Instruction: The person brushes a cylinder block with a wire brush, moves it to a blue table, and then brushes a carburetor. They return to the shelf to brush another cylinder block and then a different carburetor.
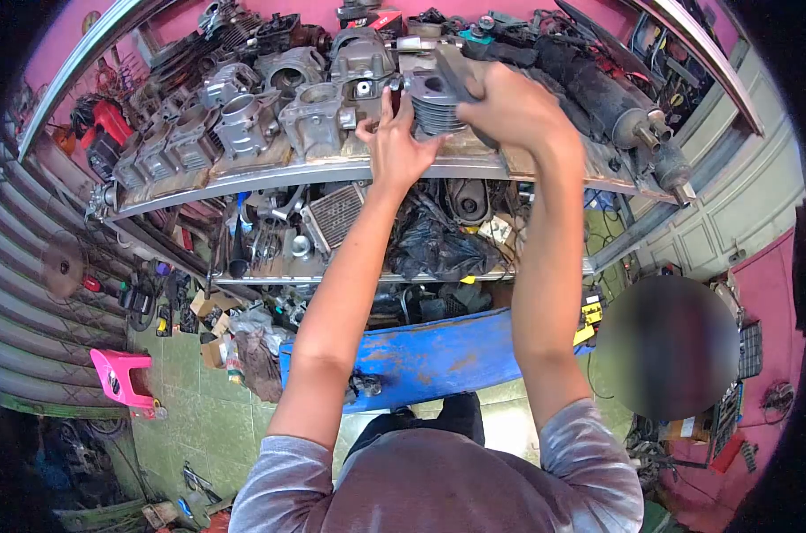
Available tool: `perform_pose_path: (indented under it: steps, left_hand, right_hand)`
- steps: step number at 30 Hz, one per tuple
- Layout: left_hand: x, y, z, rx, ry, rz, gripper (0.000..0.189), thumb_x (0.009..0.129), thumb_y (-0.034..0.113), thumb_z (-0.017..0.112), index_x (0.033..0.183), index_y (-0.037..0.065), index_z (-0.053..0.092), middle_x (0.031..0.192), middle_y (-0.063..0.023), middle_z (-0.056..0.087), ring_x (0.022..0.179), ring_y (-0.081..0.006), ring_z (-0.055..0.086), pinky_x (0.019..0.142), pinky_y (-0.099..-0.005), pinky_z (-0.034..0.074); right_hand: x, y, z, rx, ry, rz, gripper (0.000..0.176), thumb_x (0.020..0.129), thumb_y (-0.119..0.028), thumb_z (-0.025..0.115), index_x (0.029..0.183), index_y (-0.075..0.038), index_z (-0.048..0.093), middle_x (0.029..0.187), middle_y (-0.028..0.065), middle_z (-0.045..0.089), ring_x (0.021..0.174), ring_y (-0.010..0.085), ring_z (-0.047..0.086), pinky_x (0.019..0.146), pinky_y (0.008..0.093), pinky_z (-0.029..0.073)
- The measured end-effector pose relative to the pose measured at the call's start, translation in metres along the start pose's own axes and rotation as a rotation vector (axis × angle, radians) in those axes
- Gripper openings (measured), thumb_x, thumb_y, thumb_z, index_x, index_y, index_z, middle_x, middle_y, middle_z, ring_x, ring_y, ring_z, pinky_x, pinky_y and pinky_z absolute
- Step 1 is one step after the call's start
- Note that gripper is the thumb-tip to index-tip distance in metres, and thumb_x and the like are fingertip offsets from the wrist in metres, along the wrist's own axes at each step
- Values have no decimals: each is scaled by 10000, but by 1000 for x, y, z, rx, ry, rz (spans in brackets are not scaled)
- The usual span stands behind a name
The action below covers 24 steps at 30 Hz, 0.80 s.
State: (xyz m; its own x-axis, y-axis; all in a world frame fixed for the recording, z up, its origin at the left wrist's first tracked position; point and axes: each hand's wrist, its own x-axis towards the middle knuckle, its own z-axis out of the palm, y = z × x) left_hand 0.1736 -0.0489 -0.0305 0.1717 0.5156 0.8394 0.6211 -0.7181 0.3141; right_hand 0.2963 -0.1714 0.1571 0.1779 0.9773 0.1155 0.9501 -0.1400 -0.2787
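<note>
A finned engine cylinder [436,114] with a round bore stands on the upper shelf, between my two hands. My left hand [397,147] grips it from the left front, the thumb along its lower edge and the forefinger up its side, the other fingers spread. My right hand [514,105] is closed around a dark flat bar [456,75], held slanted over the cylinder's right top edge. That hand is slightly blurred, and its grip partly hides the bar. Left of my left hand sits a grey engine casting [312,120].
More engine castings [246,124] crowd the wooden shelf [349,169]. A black muffler [611,98] lies at right. Below are a radiator [333,218] and black plastic bag [443,244]. A blue bench [438,355] is before me; a pink stool [121,377] stands at left.
</note>
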Motion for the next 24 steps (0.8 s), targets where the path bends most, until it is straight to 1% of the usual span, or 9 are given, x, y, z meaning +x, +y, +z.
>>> perform_pose_path:
  steps: [1,6,8,10,12,16,19,22,24]
  left_hand:
    - [0,0,0,7,-12,-6,935,687,559,849,1353,-50,603,1340,-367,577,1393,-337,498,1035,-561,259]
    - [4,4,-3,-29,-11,-26,933,689,571,843,1332,-64,610,1312,-359,600,1396,-329,494,1027,-553,267]
    - [5,2,-1,-17,-16,-15,936,686,572,845,1328,-68,610,1305,-357,605,1400,-328,490,1029,-542,263]
    - [2,1,0,12,-41,-39,916,692,536,855,1354,-40,593,1351,-204,642,1448,-290,435,1044,-556,248]
    - [1,-1,2,3,-21,-28,915,693,535,854,1354,-40,593,1356,-205,638,1447,-290,436,1046,-556,246]
    - [2,1,1,6,-40,-43,929,687,543,856,1356,-44,591,1377,-212,623,1446,-292,436,1046,-554,248]
    - [3,4,0,3,-33,-56,942,681,538,863,1367,-43,583,1369,-245,618,1423,-304,464,1042,-545,253]
    - [4,-2,3,-8,-23,-52,954,668,536,871,1371,-40,582,1365,-284,605,1409,-311,478,1040,-540,255]
    - [3,-6,5,-30,-29,-19,972,651,537,882,1375,-36,580,1357,-324,591,1400,-321,488,1040,-537,257]
  right_hand:
    - [-14,8,15,51,231,-110,496,795,-388,686,1228,-148,668,1125,216,722,1118,400,671,973,502,496]
    - [33,4,21,-93,237,76,535,821,-403,688,1253,-89,662,1194,227,709,1136,405,668,989,543,481]
    - [51,19,23,-100,211,74,567,836,-408,696,1279,-56,656,1215,235,702,1125,395,680,965,496,509]
    - [33,42,15,59,174,21,576,830,-374,716,1292,-36,656,1213,252,698,1126,373,687,939,418,535]
    - [-2,47,3,301,90,-384,600,817,-337,733,1317,-16,647,1198,253,705,1098,331,705,915,358,543]
    - [38,41,25,117,14,-212,606,805,-317,733,1318,-5,644,1202,253,703,1085,322,709,921,372,538]
    - [52,19,33,69,176,-133,604,804,-316,727,1320,-13,643,1157,237,721,1058,349,709,905,352,545]
    - [9,8,37,116,76,-61,600,812,-344,727,1336,-62,640,1157,221,721,1106,378,682,1008,447,498]
    - [-17,6,57,14,357,-75,483,824,-367,736,1208,-79,680,1134,217,725,1122,411,670,1051,670,398]
